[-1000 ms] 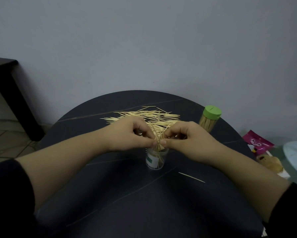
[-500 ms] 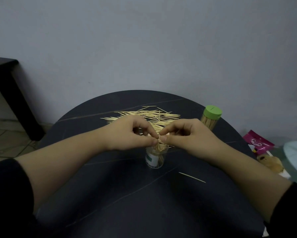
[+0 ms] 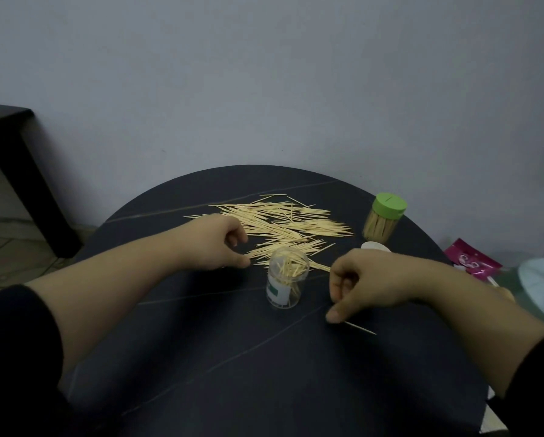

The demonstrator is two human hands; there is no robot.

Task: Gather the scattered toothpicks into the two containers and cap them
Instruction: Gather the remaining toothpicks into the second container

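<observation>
Toothpicks [image 3: 280,225] heaped well inside table [image 3: 233,373] rim; uncapped jar [image 3: 286,285] just nearer.

dark round table [image 3: 264,373], pink packet [image 3: 472,258] by its rt edge, black bench [image 3: 3,121] left.

Hands: two, the left hand [image 3: 214,244] and the right hand [image 3: 365,285].
Containers: two, one open clear container [image 3: 285,290] and one green-capped container [image 3: 378,230].
Caps: two, one green cap [image 3: 389,205] fitted, one white cap [image 3: 374,246] loose on the counter [image 3: 233,373].
Toothpicks: one scattered pile [image 3: 283,222], too many to count; one single toothpick [image 3: 360,328] apart.
Pink packet [image 3: 472,258]: one.
</observation>
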